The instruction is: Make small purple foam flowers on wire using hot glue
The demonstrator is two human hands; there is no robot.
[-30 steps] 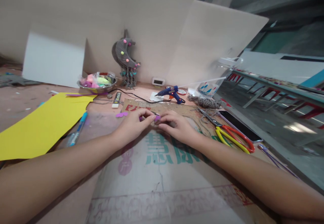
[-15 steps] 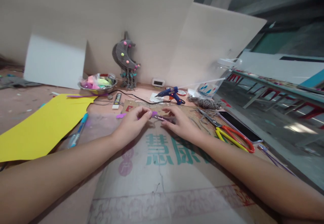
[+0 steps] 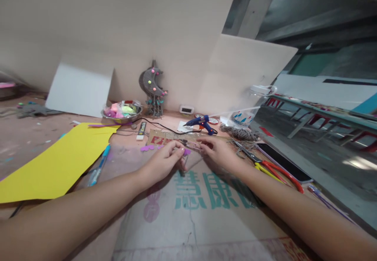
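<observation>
My left hand [image 3: 165, 160] pinches a small purple cut-out piece [image 3: 186, 152] over a sheet of printed cardboard [image 3: 194, 206]. My right hand [image 3: 218, 153] is just to its right, fingers closed on a thin stick-like piece [image 3: 191, 144] that reaches toward the purple piece; I cannot make out what it is. The fingertips of both hands almost meet. More purple cut-outs [image 3: 147, 148] lie on the table just left of my left hand.
Yellow paper [image 3: 55, 158] and a blue pen [image 3: 100, 164] lie at left. A blue glue gun [image 3: 202, 122], a bowl of coloured bits [image 3: 121, 111] and a moon ornament [image 3: 153, 86] stand behind. Scissors [image 3: 273, 168], twine [image 3: 238, 132] and a phone [image 3: 282, 160] are at right.
The view has tilted up a little. My hands have drawn slightly apart, the left keeping the purple piece and the right now holding the thin piece.
</observation>
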